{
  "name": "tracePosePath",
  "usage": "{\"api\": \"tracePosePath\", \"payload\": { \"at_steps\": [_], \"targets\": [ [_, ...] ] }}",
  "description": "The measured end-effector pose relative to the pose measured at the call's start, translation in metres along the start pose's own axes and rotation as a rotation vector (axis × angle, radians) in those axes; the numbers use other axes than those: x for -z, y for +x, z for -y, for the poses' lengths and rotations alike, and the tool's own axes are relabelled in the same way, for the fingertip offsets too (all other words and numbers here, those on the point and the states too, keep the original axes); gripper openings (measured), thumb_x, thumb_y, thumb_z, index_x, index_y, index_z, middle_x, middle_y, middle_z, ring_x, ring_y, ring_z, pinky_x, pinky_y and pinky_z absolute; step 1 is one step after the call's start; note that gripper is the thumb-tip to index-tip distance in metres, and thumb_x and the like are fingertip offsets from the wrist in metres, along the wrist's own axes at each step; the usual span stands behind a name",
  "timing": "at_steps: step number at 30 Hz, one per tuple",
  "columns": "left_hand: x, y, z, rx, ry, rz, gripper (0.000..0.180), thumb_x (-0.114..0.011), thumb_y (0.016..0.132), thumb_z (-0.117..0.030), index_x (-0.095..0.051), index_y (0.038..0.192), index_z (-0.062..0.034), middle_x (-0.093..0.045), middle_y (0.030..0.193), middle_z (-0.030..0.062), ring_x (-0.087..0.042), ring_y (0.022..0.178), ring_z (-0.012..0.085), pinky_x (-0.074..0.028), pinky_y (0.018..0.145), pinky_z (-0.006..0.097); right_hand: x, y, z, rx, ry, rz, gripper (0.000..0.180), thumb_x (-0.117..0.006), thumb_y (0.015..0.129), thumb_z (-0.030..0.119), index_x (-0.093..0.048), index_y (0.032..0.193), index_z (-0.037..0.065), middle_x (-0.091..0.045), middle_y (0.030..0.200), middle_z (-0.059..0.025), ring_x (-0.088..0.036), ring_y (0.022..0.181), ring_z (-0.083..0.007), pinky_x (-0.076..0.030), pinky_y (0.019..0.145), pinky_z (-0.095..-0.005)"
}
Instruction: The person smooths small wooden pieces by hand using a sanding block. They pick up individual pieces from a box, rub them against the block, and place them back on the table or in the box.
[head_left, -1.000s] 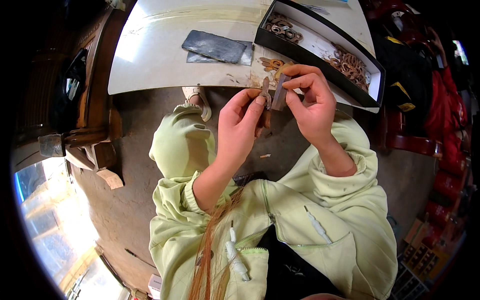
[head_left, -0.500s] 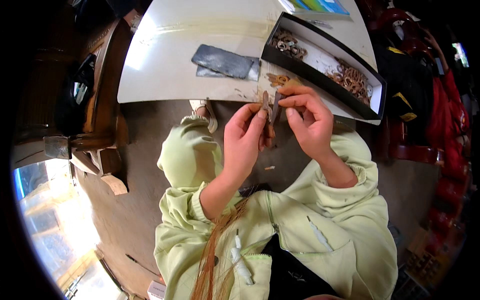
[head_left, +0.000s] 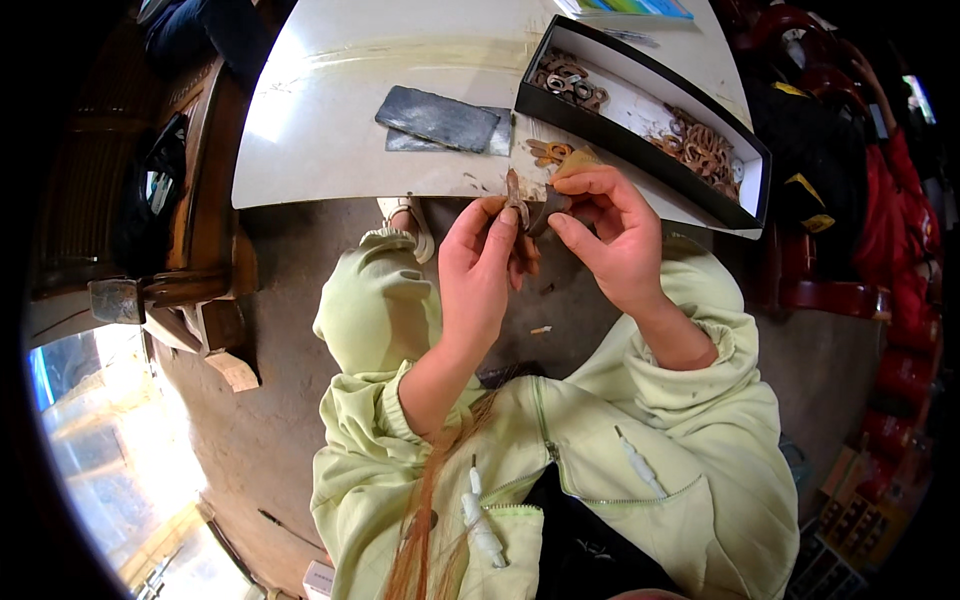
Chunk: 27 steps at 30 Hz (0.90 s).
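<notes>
My left hand (head_left: pixel 475 265) pinches a small brown carved piece (head_left: pixel 513 187) with a pointed tip, held upright just off the near table edge. Between the thumb and fingers of my right hand (head_left: pixel 625 240) is a dark, bent strip (head_left: pixel 546 208) that looks like sandpaper. Its free end curves against or very close to the brown piece; exact contact is hard to see. Behind my right fingers, a tan folded scrap (head_left: pixel 578 160) shows on the table. Several similar orange-brown pieces (head_left: pixel 548 152) lie beside it.
A long black-walled box (head_left: pixel 560 122) holds brown ring-like pieces (head_left: pixel 700 150) in two heaps. Two dark flat slabs (head_left: pixel 440 118) overlap on the white table (head_left: pixel 330 150). A colourful booklet (head_left: pixel 630 8) lies at the far edge. Wooden furniture (head_left: pixel 205 220) stands left.
The strip was straight and upright beside the piece; now it is bent into a curve. Both hands have shifted slightly left.
</notes>
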<state>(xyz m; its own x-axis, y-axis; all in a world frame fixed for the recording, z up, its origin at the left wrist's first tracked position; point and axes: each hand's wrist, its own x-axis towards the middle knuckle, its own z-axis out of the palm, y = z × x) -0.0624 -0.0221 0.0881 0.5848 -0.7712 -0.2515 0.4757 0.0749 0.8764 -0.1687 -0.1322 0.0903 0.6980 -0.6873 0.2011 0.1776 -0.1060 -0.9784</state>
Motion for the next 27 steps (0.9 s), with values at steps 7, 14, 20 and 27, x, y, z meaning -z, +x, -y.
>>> {"api": "tracePosePath", "payload": {
  "at_steps": [7,14,20,27],
  "targets": [
    [-0.001,0.001,0.002,0.003,-0.009,0.005,0.017,-0.049,0.097,-0.014,-0.057,0.103,0.0003,-0.06,0.068,0.0027,-0.052,0.054,0.0052,-0.036,0.045,0.017,-0.003,-0.005,0.007,-0.065,0.009,-0.006,0.023,-0.065,0.082,-0.001,-0.058,0.103,0.0,-0.059,0.099,-0.0034,-0.057,0.089,-0.0092,-0.047,0.081,-0.0235],
    [-0.004,0.001,0.004,0.026,-0.004,0.061,0.017,-0.049,0.097,-0.014,-0.057,0.103,0.0,-0.061,0.069,0.0026,-0.052,0.054,0.005,-0.037,0.045,0.017,0.001,-0.006,0.001,-0.114,0.071,-0.006,0.016,-0.063,0.085,0.002,-0.057,0.099,-0.001,-0.059,0.093,-0.0031,-0.057,0.086,-0.0084,-0.046,0.079,-0.0234],
    [-0.005,0.0,0.005,0.01,-0.006,0.073,0.016,-0.05,0.096,-0.013,-0.057,0.101,0.0002,-0.062,0.069,0.0033,-0.054,0.052,0.0058,-0.037,0.045,0.017,0.005,-0.003,0.0,-0.282,0.382,0.003,0.014,-0.06,0.088,0.005,-0.056,0.1,0.001,-0.059,0.094,-0.0022,-0.055,0.087,-0.0081,-0.044,0.08,-0.0234],
    [-0.005,0.001,0.004,-0.008,-0.006,0.076,0.015,-0.05,0.096,-0.012,-0.057,0.1,0.0003,-0.061,0.069,0.0028,-0.052,0.053,0.0053,-0.037,0.045,0.017,0.007,-0.001,-0.005,-0.295,0.436,0.003,0.013,-0.057,0.089,0.006,-0.053,0.102,0.004,-0.059,0.093,-0.004,-0.056,0.089,-0.0112,-0.044,0.08,-0.0242]
  ]
}}
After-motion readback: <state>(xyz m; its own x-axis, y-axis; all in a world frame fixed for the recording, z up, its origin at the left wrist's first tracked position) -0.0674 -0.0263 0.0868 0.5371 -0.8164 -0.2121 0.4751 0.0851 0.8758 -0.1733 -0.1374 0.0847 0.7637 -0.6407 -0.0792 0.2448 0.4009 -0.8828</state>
